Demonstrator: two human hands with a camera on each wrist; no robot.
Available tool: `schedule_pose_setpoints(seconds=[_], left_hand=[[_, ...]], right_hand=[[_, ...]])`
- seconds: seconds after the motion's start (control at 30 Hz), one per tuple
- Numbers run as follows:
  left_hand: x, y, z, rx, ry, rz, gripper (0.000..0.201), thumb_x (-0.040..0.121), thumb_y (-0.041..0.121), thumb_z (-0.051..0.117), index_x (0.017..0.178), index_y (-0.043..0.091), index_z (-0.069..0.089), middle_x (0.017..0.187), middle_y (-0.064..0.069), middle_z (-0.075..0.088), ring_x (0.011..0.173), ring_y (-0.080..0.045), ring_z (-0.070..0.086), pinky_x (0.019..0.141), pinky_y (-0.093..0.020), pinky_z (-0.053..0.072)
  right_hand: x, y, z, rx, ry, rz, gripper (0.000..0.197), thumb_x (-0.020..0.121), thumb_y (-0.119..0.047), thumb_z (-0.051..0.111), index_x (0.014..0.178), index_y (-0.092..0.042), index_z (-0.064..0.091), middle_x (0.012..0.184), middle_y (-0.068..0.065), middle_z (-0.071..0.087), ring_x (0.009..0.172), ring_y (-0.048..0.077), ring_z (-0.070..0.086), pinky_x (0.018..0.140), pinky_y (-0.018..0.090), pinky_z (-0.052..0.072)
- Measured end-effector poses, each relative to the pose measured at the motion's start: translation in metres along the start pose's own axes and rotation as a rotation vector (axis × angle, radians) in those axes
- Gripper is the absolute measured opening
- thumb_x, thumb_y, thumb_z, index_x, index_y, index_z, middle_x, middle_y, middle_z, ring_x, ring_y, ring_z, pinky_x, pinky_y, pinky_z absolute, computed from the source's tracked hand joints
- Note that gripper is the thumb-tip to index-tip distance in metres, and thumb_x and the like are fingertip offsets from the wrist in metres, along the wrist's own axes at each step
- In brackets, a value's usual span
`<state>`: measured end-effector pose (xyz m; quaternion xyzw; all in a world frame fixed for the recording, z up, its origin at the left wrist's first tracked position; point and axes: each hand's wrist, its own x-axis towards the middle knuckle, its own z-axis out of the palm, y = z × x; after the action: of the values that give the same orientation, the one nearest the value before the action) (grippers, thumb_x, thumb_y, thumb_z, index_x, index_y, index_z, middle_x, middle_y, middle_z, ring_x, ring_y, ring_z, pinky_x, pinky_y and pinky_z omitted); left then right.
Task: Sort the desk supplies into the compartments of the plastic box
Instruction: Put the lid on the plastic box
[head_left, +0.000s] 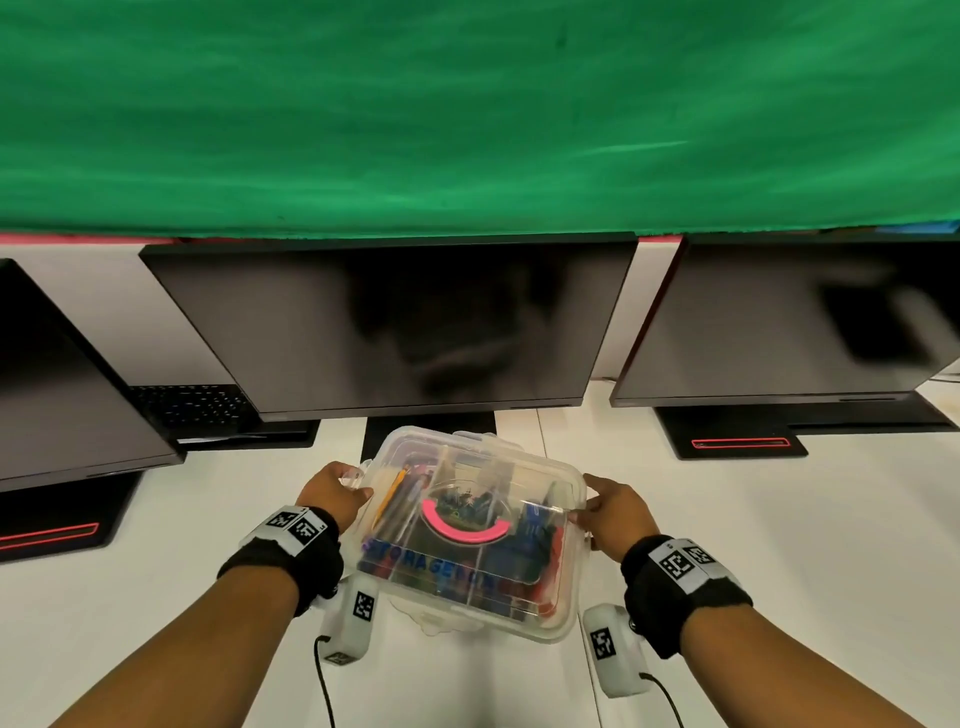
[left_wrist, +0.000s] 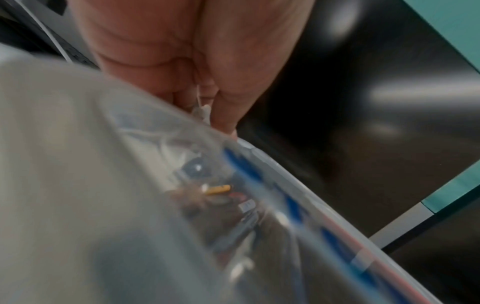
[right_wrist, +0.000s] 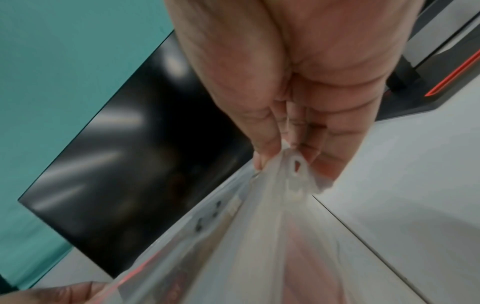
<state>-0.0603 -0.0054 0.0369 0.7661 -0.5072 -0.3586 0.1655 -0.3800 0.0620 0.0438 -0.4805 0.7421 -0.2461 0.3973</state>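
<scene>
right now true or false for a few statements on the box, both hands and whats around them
1. Both hands hold the plastic box: true, left hand and right hand at opposite sides.
2. The box is opaque: false, it is clear; supplies show inside.
3. A yellow pencil lies in the left compartment: true.
4. The monitor behind the box is showing a picture: false, it is dark.
5. The right hand pinches a latch: true.
</scene>
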Motion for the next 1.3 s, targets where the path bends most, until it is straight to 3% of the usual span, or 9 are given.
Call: schedule_pose_setpoints(seconds=[0.13, 0.3, 0.5, 0.73, 0.87, 1.0, 1.1, 1.2, 1.3], left_hand=[[-0.005, -0.021, -0.01, -0.027, -0.001, -0.061, 0.041, 0.086, 0.017, 0.065, 0.123, 0.012, 0.049, 0.1, -0.015, 0.067, 0.08, -0.029, 0.063, 0.079, -0.034, 0.051], [-0.019, -0.043, -0.023, 0.049, 0.14, -0.139, 0.049, 0.084, 0.023, 0.068, 0.126, 0.011, 0.046, 0.12, -0.02, 0.059, 0.105, -0.035, 0.061, 0.091, -0.037, 0.048], [-0.027, -0.052, -0.039, 0.261, 0.208, -0.138, 0.046, 0.086, 0.029, 0.065, 0.126, 0.01, 0.053, 0.127, -0.015, 0.055, 0.115, -0.031, 0.055, 0.095, -0.034, 0.045], [-0.029, -0.05, -0.041, 0.249, 0.186, -0.104, 0.04, 0.091, 0.022, 0.057, 0.13, 0.012, 0.052, 0.126, -0.008, 0.062, 0.117, -0.025, 0.057, 0.096, -0.03, 0.045], [-0.029, -0.051, -0.046, 0.199, 0.131, -0.041, 0.047, 0.092, 0.018, 0.055, 0.136, 0.014, 0.041, 0.123, -0.01, 0.062, 0.115, -0.026, 0.057, 0.096, -0.031, 0.044], [-0.047, -0.05, -0.04, 0.358, 0.001, 0.377, 0.08, 0.083, 0.053, 0.059, 0.148, 0.022, 0.025, 0.152, -0.01, 0.026, 0.142, -0.028, 0.026, 0.116, -0.038, 0.027], [-0.065, -0.037, -0.032, 0.603, -0.319, 0.534, 0.13, 0.042, 0.091, 0.042, 0.151, 0.033, 0.001, 0.16, 0.0, -0.008, 0.148, -0.026, -0.012, 0.119, -0.05, 0.001], [-0.066, -0.036, -0.02, 0.832, -0.331, 0.554, 0.138, 0.034, 0.094, 0.035, 0.15, 0.032, -0.007, 0.158, -0.003, -0.022, 0.144, -0.03, -0.023, 0.112, -0.056, -0.011], [-0.063, -0.043, -0.013, 0.887, -0.279, 0.544, 0.127, 0.053, 0.087, 0.054, 0.15, 0.033, -0.008, 0.156, -0.004, -0.025, 0.143, -0.032, -0.025, 0.109, -0.058, -0.015]], right_hand=[[0.007, -0.017, 0.011, -0.083, 0.022, -0.034, 0.051, 0.09, -0.01, 0.06, 0.139, -0.012, 0.046, 0.097, 0.007, 0.069, 0.088, 0.02, 0.061, 0.085, 0.027, 0.048], [0.014, -0.047, 0.033, -0.342, 0.074, -0.039, 0.046, 0.093, -0.03, 0.057, 0.133, -0.009, 0.049, 0.129, 0.013, 0.058, 0.117, 0.028, 0.056, 0.098, 0.033, 0.044], [0.016, -0.049, 0.058, -0.525, -0.044, 0.009, 0.038, 0.091, -0.035, 0.057, 0.109, -0.002, 0.063, 0.111, 0.012, 0.067, 0.101, 0.025, 0.063, 0.073, 0.023, 0.043], [0.022, -0.052, 0.06, -0.421, -0.112, 0.029, 0.027, 0.089, -0.025, 0.06, 0.091, 0.002, 0.064, 0.09, 0.014, 0.067, 0.082, 0.027, 0.066, 0.072, 0.031, 0.055], [0.01, -0.07, 0.056, -0.507, -0.183, 0.039, 0.016, 0.091, -0.021, 0.059, 0.086, -0.005, 0.059, 0.097, 0.014, 0.066, 0.092, 0.029, 0.068, 0.072, 0.028, 0.053], [0.008, -0.106, 0.065, -0.836, -0.046, -0.23, 0.052, 0.083, -0.03, 0.066, 0.128, -0.015, 0.044, 0.128, 0.009, 0.048, 0.116, 0.028, 0.051, 0.095, 0.039, 0.048], [0.022, -0.13, 0.085, -0.831, -0.216, -0.404, 0.078, 0.072, -0.039, 0.076, 0.137, -0.019, 0.037, 0.134, 0.007, 0.044, 0.123, 0.029, 0.045, 0.104, 0.043, 0.041], [0.036, -0.145, 0.105, -0.945, -0.347, -0.379, 0.107, 0.067, -0.042, 0.081, 0.149, -0.014, 0.019, 0.151, 0.01, 0.031, 0.139, 0.032, 0.029, 0.116, 0.043, 0.026], [0.048, -0.153, 0.117, -1.038, -0.374, -0.33, 0.113, 0.056, -0.046, 0.087, 0.146, -0.02, 0.024, 0.143, 0.011, 0.04, 0.131, 0.034, 0.04, 0.109, 0.045, 0.037]])
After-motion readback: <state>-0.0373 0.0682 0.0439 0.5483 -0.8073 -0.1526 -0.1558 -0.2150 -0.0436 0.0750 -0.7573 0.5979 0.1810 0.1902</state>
